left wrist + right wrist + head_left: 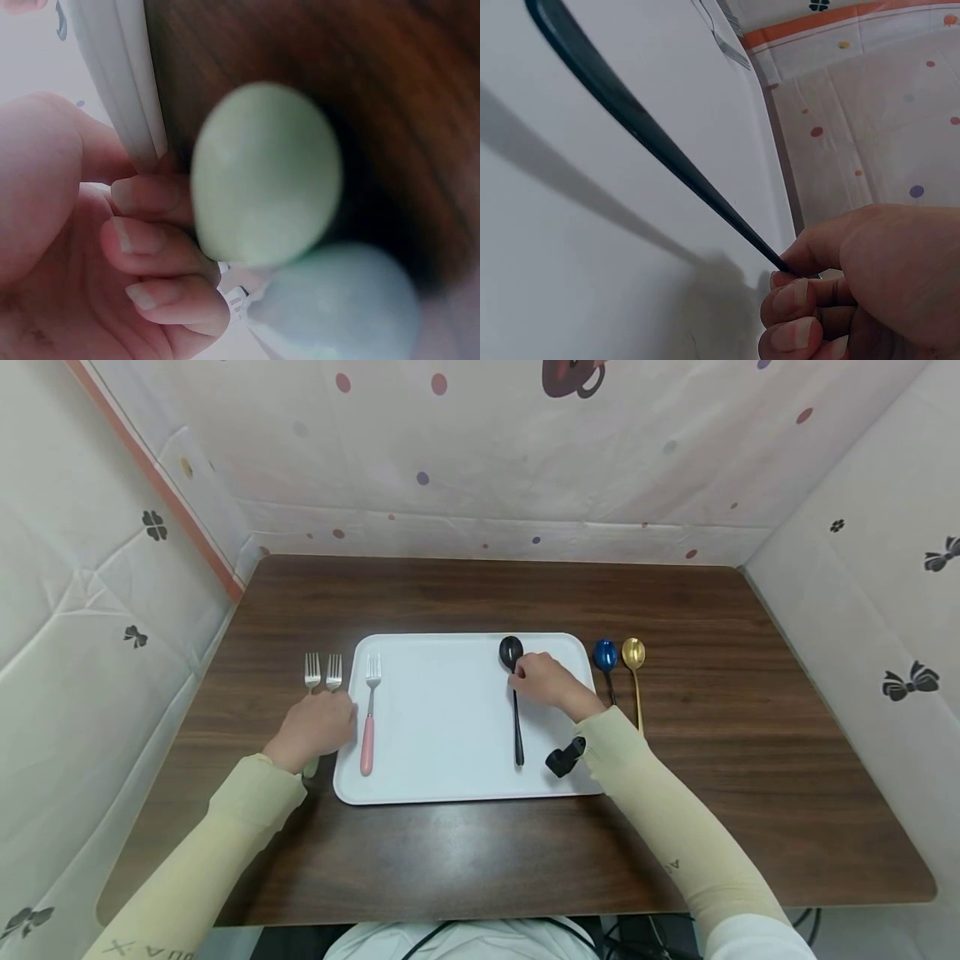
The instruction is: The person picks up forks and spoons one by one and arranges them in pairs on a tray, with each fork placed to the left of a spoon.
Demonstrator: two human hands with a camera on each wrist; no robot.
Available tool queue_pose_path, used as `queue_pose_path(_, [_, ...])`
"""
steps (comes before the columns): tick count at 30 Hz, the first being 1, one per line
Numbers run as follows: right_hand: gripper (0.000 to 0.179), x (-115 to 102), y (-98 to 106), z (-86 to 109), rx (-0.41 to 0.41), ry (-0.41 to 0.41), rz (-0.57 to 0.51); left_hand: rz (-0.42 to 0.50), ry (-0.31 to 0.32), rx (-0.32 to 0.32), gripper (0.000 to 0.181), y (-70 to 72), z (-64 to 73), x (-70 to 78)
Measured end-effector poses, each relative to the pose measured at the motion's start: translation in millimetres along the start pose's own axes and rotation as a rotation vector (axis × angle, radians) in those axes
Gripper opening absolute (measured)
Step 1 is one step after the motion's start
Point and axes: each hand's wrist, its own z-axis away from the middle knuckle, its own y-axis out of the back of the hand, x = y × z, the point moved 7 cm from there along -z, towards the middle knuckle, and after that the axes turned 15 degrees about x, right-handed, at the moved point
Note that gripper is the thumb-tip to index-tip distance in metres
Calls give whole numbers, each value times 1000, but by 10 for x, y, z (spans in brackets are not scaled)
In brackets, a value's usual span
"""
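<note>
A white tray (442, 718) lies on the table, bearing a pink-handled fork (367, 727) at its left. Over the tray's right part, my right hand (551, 681) pinches a black spoon (517, 727) just below its bowl; in the right wrist view its long handle casts a shadow on the tray. At the tray's left edge is my left hand (315, 722), fingers curled at a green-handled fork (266, 176), whose neck they hide. Close beside that lies a fork with a pale blue handle (345, 307). The tines of both show beyond the hand.
Right of the tray lie a blue spoon (605, 656) with a dark handle and a gold spoon (633, 656), partly behind my right forearm. The brown wooden table (465, 597) is bounded by patterned cloth walls at the back and sides.
</note>
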Motion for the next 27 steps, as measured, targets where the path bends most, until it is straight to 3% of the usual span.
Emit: queue_pose_path(27, [33, -297, -192, -26, 0, 12, -28, -8, -3, 0, 35, 25, 14, 3])
